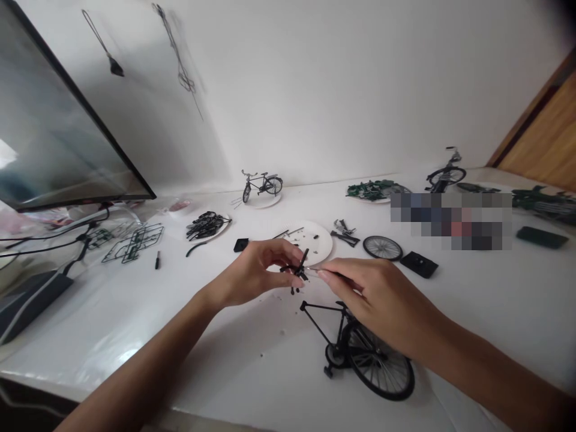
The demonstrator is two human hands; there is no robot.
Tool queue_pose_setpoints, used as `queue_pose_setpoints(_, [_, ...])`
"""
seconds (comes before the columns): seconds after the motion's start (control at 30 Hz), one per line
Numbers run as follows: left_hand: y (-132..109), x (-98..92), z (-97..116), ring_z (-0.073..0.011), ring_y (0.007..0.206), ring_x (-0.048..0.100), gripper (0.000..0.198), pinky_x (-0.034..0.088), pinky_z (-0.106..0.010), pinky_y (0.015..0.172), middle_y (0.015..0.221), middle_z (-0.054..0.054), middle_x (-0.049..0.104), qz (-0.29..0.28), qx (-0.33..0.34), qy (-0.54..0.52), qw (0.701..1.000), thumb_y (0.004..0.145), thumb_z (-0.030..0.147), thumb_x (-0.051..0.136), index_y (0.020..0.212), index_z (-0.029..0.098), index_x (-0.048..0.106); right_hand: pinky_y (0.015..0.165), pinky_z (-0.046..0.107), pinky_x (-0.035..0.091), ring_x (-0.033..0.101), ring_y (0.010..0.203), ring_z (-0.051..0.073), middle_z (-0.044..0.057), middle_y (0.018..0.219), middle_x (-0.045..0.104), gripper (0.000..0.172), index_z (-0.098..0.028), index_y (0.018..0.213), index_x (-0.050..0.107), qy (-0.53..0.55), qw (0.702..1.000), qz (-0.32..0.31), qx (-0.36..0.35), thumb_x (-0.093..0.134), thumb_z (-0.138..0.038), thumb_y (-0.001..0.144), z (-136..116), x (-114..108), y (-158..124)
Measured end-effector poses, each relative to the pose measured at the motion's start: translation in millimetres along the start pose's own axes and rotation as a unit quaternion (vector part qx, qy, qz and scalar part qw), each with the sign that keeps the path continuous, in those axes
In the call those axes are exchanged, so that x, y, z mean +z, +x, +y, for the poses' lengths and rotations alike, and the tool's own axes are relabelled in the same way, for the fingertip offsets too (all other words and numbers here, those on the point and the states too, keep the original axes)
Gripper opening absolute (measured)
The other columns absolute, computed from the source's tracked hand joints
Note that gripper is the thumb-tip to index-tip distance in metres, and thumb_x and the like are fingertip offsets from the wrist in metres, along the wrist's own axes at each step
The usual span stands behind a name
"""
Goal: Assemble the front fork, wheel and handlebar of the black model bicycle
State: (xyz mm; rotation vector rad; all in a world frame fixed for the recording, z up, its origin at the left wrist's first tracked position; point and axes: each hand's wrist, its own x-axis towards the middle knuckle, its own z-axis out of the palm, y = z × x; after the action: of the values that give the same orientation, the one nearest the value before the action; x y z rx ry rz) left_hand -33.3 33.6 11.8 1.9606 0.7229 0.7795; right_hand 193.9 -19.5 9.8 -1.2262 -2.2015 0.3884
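Note:
My left hand (258,269) pinches a small black bicycle part (299,268) above the white table. My right hand (378,294) is closed on a thin tool (324,272) whose tip touches that part. Just below my hands lies a partly built black model bicycle (360,351), with its frame and rear wheel on the table. A few tiny loose black bits (294,291) lie under the held part.
A white paper plate (315,237) sits behind my hands, with a loose wheel (383,247) and a black base (419,264) to its right. A plate of black parts (206,225), green sprues (135,243), finished model bicycles (262,183) and a monitor (54,132) stand farther off.

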Motion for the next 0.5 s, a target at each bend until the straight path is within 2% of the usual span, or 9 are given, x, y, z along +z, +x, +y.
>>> queue_pose_setpoints(0.1, [0.4, 8.7, 1.7, -0.016, 0.085, 0.065, 0.023, 0.06, -0.033, 0.075, 0.095, -0.008, 0.065, -0.013, -0.03, -0.094, 0.995, 0.08, 0.02, 0.074, 0.098, 0.013, 0.063, 0.057, 0.027, 0.035, 0.05, 0.059, 0.013, 0.0, 0.072, 0.064, 0.026, -0.021, 0.097, 0.069, 0.024, 1.0, -0.006, -0.005, 0.044, -0.029, 0.1, 0.0, 0.0, -0.5])
queue_pose_setpoints(0.2, [-0.2, 11.7, 1.3, -0.0149, 0.082, 0.065, 0.018, 0.06, -0.032, 0.076, 0.092, -0.007, 0.065, -0.004, -0.029, -0.113, 0.993, 0.08, 0.018, 0.075, 0.092, 0.013, 0.062, 0.058, 0.027, 0.037, 0.053, 0.06, 0.013, 0.001, 0.075, 0.068, 0.028, -0.021, 0.103, 0.071, 0.035, 0.999, 0.008, -0.015, 0.044, -0.027, 0.099, 0.1, -1.2, -0.8])
queue_pose_setpoints(0.37, [0.4, 12.3, -1.5, -0.0143, 0.081, 0.065, 0.02, 0.061, -0.031, 0.073, 0.095, -0.007, 0.066, 0.029, -0.012, -0.125, 0.992, 0.079, 0.018, 0.076, 0.09, 0.014, 0.061, 0.056, 0.026, 0.039, 0.055, 0.058, 0.013, 0.002, 0.071, 0.069, 0.028, -0.021, 0.097, 0.073, 0.034, 0.998, 0.029, -0.033, 0.046, -0.027, 0.097, 1.5, -3.5, -0.9])
queue_pose_setpoints(0.5, [0.5, 12.2, -1.2, -0.0138, 0.08, 0.064, 0.022, 0.058, -0.029, 0.073, 0.092, -0.007, 0.066, 0.048, -0.029, -0.123, 0.991, 0.075, 0.018, 0.079, 0.087, 0.012, 0.062, 0.056, 0.025, 0.038, 0.054, 0.056, 0.012, 0.002, 0.068, 0.068, 0.029, -0.019, 0.095, 0.074, 0.014, 0.997, 0.039, -0.067, 0.046, -0.026, 0.097, 3.0, -2.0, -1.7])
